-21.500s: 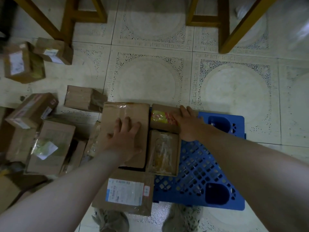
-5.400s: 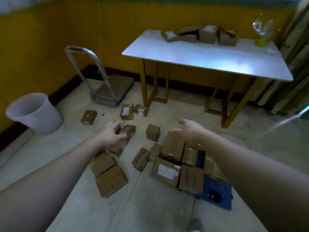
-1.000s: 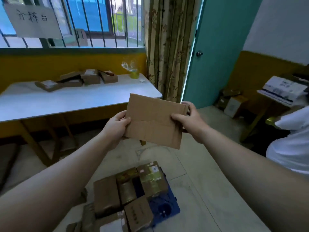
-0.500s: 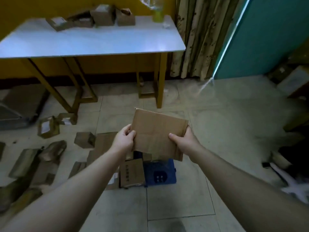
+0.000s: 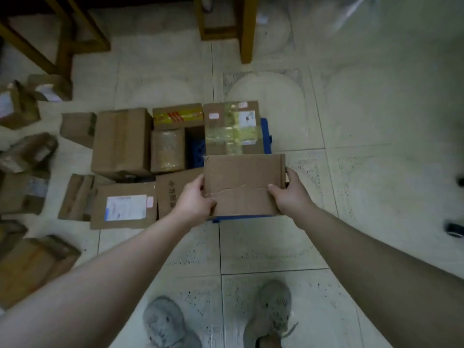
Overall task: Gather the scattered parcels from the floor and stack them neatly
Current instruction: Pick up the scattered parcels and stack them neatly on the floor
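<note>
Left hand (image 5: 194, 197) and right hand (image 5: 288, 194) clamp the flat brown parcel (image 5: 243, 183) by its side edges, over the near right corner of the blue pallet (image 5: 266, 130). Lower it level. Butt it against the yellow-taped parcel (image 5: 232, 128) and printed box (image 5: 173, 190); let go only once seated.

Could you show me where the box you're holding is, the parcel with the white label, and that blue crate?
Held box (image 5: 244, 183): head view, middle of its top face.
Labelled parcel (image 5: 125, 207): head view, on its white label.
Blue crate (image 5: 266, 131): head view, exposed right edge.

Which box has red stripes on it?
The small parcel at the back of the group, between two bigger boxes; only it has yellow tape with red stripes.
</note>
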Tool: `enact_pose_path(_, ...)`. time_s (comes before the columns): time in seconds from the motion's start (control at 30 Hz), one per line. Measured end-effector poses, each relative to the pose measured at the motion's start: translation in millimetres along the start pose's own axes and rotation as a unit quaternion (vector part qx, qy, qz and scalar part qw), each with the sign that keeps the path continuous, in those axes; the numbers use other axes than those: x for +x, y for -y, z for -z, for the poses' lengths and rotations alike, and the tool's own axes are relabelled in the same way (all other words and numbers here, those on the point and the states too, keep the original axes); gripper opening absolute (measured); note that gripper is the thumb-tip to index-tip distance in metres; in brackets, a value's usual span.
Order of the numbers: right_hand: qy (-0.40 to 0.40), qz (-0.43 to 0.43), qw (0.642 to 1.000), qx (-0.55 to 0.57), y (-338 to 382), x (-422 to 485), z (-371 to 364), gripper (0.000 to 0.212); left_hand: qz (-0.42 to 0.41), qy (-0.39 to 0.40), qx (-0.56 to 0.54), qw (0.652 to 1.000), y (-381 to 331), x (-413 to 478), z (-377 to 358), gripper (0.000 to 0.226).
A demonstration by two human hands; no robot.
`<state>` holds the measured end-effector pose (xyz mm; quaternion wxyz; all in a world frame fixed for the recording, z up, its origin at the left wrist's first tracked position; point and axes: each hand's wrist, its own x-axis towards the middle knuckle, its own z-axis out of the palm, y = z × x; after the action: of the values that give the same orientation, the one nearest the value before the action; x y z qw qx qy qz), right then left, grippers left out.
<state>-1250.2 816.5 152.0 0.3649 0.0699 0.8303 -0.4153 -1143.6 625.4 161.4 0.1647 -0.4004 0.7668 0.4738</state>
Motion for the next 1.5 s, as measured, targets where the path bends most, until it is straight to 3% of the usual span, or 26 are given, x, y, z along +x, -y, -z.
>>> enact_pose_path(0.13, 0.007, -0.012, 1.000, -0.014, -48, 42, -28, 0.060, 0.016, 0.001, 0.153, 0.988, 36, 46, -39, 0.071)
enact_pose_path(0.4, 0.021, 0.000, 0.999, -0.026, -96, 100, -63, 0.050, -0.020, -0.035, 0.291, 0.956, 102, 109, -81, 0.074)
enact_pose_path(0.63, 0.004, -0.004, 0.999, -0.046, -114, 126, -86, 0.052, -0.081, -0.063, 0.279, 0.955, 128, 114, -92, 0.080)
enact_pose_path(0.77, 0.009, -0.031, 0.996, -0.080, -98, 115, -80, 0.074, -0.058, -0.023, 0.208, 0.976, 117, 107, -66, 0.076)
enact_pose_path(0.9, 0.034, -0.012, 0.991, -0.130, -46, 66, -62, 0.071, -0.001, 0.007, 0.171, 0.985, 84, 70, -9, 0.069)
enact_pose_path(1.07, 0.088, 0.006, 0.961, -0.261, 73, -38, -43, 0.073, 0.009, 0.005, 0.173, 0.985, 26, -22, 107, 0.068)
enact_pose_path(1.33, 0.081, 0.104, 0.941, -0.311, 245, -206, -36, 0.075, -0.008, -0.072, 0.172, 0.982, -20, -187, 302, 0.068)
enact_pose_path(1.5, 0.037, 0.187, 0.920, -0.343, 337, -284, -50, 0.075, 0.018, -0.181, 0.145, 0.972, -39, -271, 393, 0.069)
